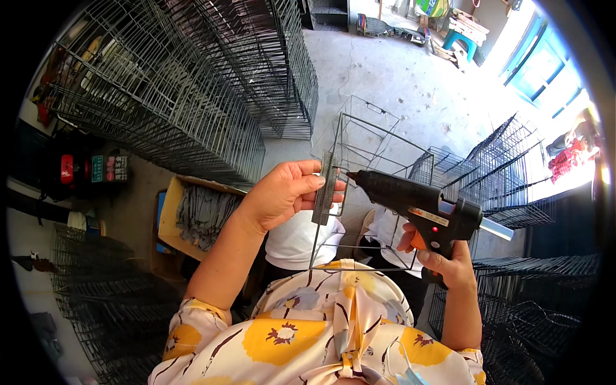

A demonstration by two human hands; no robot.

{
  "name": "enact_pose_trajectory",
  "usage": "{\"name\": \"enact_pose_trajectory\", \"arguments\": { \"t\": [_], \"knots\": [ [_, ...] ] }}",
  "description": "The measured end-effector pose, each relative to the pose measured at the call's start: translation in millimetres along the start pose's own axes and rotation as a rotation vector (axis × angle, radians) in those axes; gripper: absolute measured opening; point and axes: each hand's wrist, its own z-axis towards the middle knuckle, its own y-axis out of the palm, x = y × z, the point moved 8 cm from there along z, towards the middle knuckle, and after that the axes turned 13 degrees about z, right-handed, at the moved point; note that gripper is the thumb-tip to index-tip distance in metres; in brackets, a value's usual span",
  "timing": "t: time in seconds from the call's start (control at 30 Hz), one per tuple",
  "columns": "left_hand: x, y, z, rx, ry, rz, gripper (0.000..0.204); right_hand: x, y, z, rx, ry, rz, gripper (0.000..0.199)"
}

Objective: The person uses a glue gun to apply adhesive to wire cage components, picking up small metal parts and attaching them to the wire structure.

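Floral yellow sleeves [282, 340] are framing two hands working on a wire frame.
Left hand [282, 192] is pinching a grey strip [325, 189] against the wire frame [359, 192]; right hand [443, 260] is grasping a black glue gun [417, 202], its nozzle touching the strip above the lap.

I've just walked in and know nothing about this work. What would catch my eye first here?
At centre, the right hand aims a black glue gun at a grey strip that the left hand presses against a wire frame. Tall stacks of wire cages fill the upper left.
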Motion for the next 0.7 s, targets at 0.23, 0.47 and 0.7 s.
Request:
{"name": "enact_pose_trajectory", "arguments": {
  "t": [0.23, 0.47, 0.7],
  "knots": [
    [-0.2, -1.8, 2.2, -0.033, -0.007, -0.087, 0.029, -1.0, 6.2, 20.9, 0.025, 0.028, -0.07, 0.055],
    [-1.9, -1.6, 4.0, -0.046, -0.028, -0.124, 0.029, -0.3, 9.0, 25.9, 0.072, 0.075, -0.046, 0.048],
    [-1.3, -1.3, 2.0, -0.061, -0.017, -0.142, 0.03, -1.7, 12.7, 16.9, 0.075, 0.134, -0.097, 0.047]
  ]
}}
